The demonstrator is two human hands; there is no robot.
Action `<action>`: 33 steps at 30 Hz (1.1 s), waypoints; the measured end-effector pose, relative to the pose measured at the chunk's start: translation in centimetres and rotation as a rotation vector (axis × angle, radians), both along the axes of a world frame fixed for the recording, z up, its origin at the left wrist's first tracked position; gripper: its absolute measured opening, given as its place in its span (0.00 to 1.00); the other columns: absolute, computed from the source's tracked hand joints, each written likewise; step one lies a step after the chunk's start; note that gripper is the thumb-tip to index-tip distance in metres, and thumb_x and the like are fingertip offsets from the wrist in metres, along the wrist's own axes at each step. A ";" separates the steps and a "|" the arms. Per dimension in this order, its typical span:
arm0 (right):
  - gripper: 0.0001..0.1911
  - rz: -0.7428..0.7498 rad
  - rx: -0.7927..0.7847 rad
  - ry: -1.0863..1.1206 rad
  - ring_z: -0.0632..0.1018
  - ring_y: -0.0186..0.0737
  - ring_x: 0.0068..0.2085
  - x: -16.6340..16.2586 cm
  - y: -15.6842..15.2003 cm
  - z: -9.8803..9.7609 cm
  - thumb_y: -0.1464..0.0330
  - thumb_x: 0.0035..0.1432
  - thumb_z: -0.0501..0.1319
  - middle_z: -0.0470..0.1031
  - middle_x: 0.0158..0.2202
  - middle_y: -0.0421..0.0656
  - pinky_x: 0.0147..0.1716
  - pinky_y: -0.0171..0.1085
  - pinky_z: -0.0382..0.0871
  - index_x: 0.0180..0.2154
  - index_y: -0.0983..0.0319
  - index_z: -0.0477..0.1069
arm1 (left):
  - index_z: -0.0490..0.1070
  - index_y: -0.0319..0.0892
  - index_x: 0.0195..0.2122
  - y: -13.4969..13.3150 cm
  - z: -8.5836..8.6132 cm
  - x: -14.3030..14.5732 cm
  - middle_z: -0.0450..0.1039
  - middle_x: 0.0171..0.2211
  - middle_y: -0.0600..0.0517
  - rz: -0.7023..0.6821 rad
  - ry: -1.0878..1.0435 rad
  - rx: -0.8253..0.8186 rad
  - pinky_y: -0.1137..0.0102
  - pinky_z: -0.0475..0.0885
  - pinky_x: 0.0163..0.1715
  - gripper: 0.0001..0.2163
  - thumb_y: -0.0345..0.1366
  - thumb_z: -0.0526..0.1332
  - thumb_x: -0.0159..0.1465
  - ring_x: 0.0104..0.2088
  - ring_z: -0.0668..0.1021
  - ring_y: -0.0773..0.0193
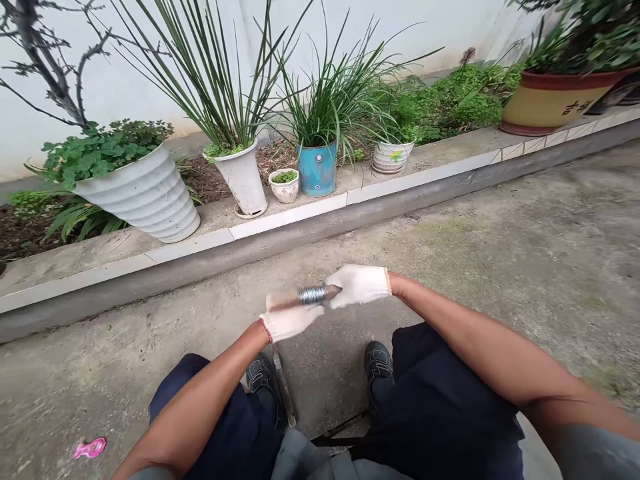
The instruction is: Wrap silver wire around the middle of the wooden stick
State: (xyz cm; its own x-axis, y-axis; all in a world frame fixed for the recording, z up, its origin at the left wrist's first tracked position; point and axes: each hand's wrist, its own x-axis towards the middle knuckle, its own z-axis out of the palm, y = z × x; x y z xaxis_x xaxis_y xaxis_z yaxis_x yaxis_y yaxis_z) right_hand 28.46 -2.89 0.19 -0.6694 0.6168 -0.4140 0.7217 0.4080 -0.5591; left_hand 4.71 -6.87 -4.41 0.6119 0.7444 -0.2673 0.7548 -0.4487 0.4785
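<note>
Both of my hands wear white knitted gloves and meet in front of me above the concrete. Between them is a wooden stick wound with silvery wire [313, 295], held nearly level; its left end is blurred. My right hand [357, 285] is closed around the stick's right end, just beyond the wire coil. My left hand [293, 322] lies along the near side of the stick, its fingers pointing toward my right hand and closed against the wood, partly hidden. A worn narrow strip [284, 387] extends down from below my left wrist, beside my left shoe.
My shoes [379, 360] stand apart on the concrete ground [450, 267]. A low tiled ledge [290, 219] crosses ahead, bearing a leaning white pot [145, 193], a blue pot [317, 172] and a large yellow pot [550, 103]. A pink plastic object [90, 448] lies at lower left.
</note>
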 end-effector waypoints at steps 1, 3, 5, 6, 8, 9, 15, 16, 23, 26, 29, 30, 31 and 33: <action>0.15 -0.061 0.067 -0.017 0.75 0.34 0.28 0.0 0.4 -0.2 0.55 0.58 0.62 0.77 0.29 0.38 0.26 0.32 0.59 0.38 0.60 0.74 | 0.76 0.43 0.44 -0.4 0.0 0.2 0.78 0.35 0.49 0.030 -0.005 0.033 0.69 0.66 0.32 0.20 0.47 0.47 0.76 0.32 0.77 0.60; 0.14 -0.128 0.226 -0.115 0.78 0.39 0.32 -0.2 1.2 -1.0 0.58 0.60 0.60 0.80 0.33 0.44 0.29 0.33 0.62 0.40 0.60 0.76 | 0.76 0.44 0.43 -1.0 0.1 0.5 0.79 0.36 0.49 0.046 0.001 0.108 0.69 0.66 0.34 0.21 0.46 0.45 0.77 0.34 0.78 0.59; 0.13 -0.146 0.345 -0.287 0.81 0.46 0.37 -0.4 1.7 -1.8 0.65 0.59 0.61 0.82 0.37 0.50 0.32 0.36 0.67 0.44 0.62 0.77 | 0.76 0.45 0.41 -1.5 0.3 0.6 0.78 0.35 0.50 0.044 0.031 0.131 0.69 0.65 0.34 0.19 0.45 0.47 0.77 0.34 0.78 0.60; 0.15 -0.141 0.368 -0.375 0.82 0.49 0.39 -0.6 1.8 -2.3 0.69 0.57 0.62 0.82 0.39 0.52 0.34 0.38 0.69 0.46 0.62 0.78 | 0.76 0.45 0.40 -1.7 0.3 0.6 0.78 0.33 0.50 0.043 0.058 0.120 0.70 0.64 0.33 0.18 0.44 0.48 0.76 0.33 0.78 0.60; 0.20 -0.101 0.351 -0.526 0.83 0.53 0.43 -1.0 1.5 -2.9 0.74 0.52 0.63 0.82 0.42 0.56 0.38 0.42 0.72 0.48 0.63 0.79 | 0.76 0.46 0.39 -2.3 0.4 0.4 0.78 0.32 0.51 0.053 0.099 0.094 0.71 0.64 0.31 0.17 0.44 0.49 0.76 0.31 0.78 0.62; 0.21 -0.064 0.333 -0.575 0.83 0.55 0.45 -1.3 1.0 -3.2 0.75 0.50 0.64 0.82 0.44 0.57 0.40 0.43 0.73 0.48 0.64 0.80 | 0.77 0.46 0.40 -2.6 0.3 0.3 0.78 0.33 0.51 0.055 0.109 0.100 0.71 0.64 0.31 0.17 0.44 0.49 0.76 0.32 0.78 0.62; 0.10 0.277 0.166 -0.554 0.81 0.50 0.37 -2.9 -3.9 -3.1 0.71 0.45 0.67 0.82 0.34 0.52 0.36 0.42 0.71 0.34 0.65 0.81 | 0.78 0.46 0.42 -4.0 0.1 -0.7 0.80 0.40 0.50 0.016 0.086 0.212 0.71 0.67 0.39 0.18 0.43 0.48 0.76 0.38 0.80 0.60; 0.08 0.316 0.104 -0.492 0.80 0.47 0.34 -2.8 -4.6 -2.7 0.70 0.45 0.67 0.81 0.30 0.48 0.34 0.40 0.69 0.32 0.64 0.80 | 0.78 0.47 0.42 -4.1 0.1 -0.9 0.80 0.40 0.51 0.029 0.070 0.204 0.71 0.67 0.38 0.18 0.43 0.48 0.76 0.38 0.80 0.61; 0.12 0.229 0.014 -0.039 0.74 0.34 0.26 -0.3 -5.2 0.5 0.57 0.54 0.64 0.76 0.26 0.36 0.25 0.32 0.59 0.34 0.59 0.75 | 0.78 0.43 0.38 -5.1 -0.4 -0.5 0.78 0.33 0.52 0.115 -0.017 0.056 0.71 0.67 0.35 0.19 0.43 0.50 0.76 0.32 0.77 0.63; 0.15 -0.060 0.179 -0.055 0.78 0.37 0.29 0.0 -4.1 0.5 0.56 0.59 0.60 0.80 0.32 0.41 0.28 0.32 0.62 0.41 0.59 0.76 | 0.77 0.43 0.36 -5.2 -0.9 0.2 0.76 0.28 0.53 0.158 -0.028 0.040 0.70 0.66 0.33 0.20 0.44 0.49 0.76 0.29 0.76 0.63; 0.15 -0.220 0.398 -0.190 0.82 0.45 0.38 -0.1 -2.8 -0.5 0.61 0.62 0.58 0.82 0.39 0.48 0.35 0.35 0.68 0.45 0.59 0.77 | 0.75 0.44 0.35 -5.1 -1.4 0.7 0.75 0.28 0.54 0.140 -0.020 0.070 0.71 0.65 0.33 0.19 0.43 0.49 0.76 0.28 0.75 0.63; 0.14 -0.242 0.438 -0.250 0.83 0.48 0.41 -0.2 -2.4 -1.0 0.64 0.62 0.58 0.82 0.40 0.50 0.36 0.37 0.69 0.46 0.59 0.77 | 0.75 0.44 0.35 -5.1 -1.5 0.9 0.75 0.28 0.53 0.131 -0.003 0.077 0.71 0.65 0.32 0.18 0.43 0.49 0.75 0.28 0.75 0.63; 0.15 -0.251 0.458 -0.312 0.83 0.50 0.42 -0.3 -2.2 -1.5 0.67 0.61 0.59 0.82 0.41 0.52 0.38 0.39 0.70 0.47 0.60 0.78 | 0.75 0.44 0.34 -5.2 -1.6 0.9 0.76 0.29 0.53 0.121 0.019 0.083 0.71 0.64 0.32 0.18 0.44 0.49 0.75 0.29 0.76 0.63; 0.17 -0.218 0.440 -0.446 0.83 0.54 0.43 -0.6 -2.0 -2.3 0.73 0.57 0.61 0.82 0.41 0.55 0.39 0.42 0.72 0.49 0.62 0.78 | 0.75 0.45 0.35 -5.3 -1.6 1.0 0.76 0.30 0.52 0.100 0.057 0.096 0.70 0.64 0.32 0.18 0.44 0.50 0.75 0.30 0.77 0.62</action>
State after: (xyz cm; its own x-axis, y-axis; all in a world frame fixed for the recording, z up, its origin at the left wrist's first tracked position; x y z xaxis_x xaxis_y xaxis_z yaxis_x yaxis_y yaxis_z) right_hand 27.86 -4.91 -2.13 -0.3332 0.8935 -0.3009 0.9372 0.3488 -0.0021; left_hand 5.68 -12.13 -6.05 0.5193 0.8246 -0.2242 0.8226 -0.4113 0.3926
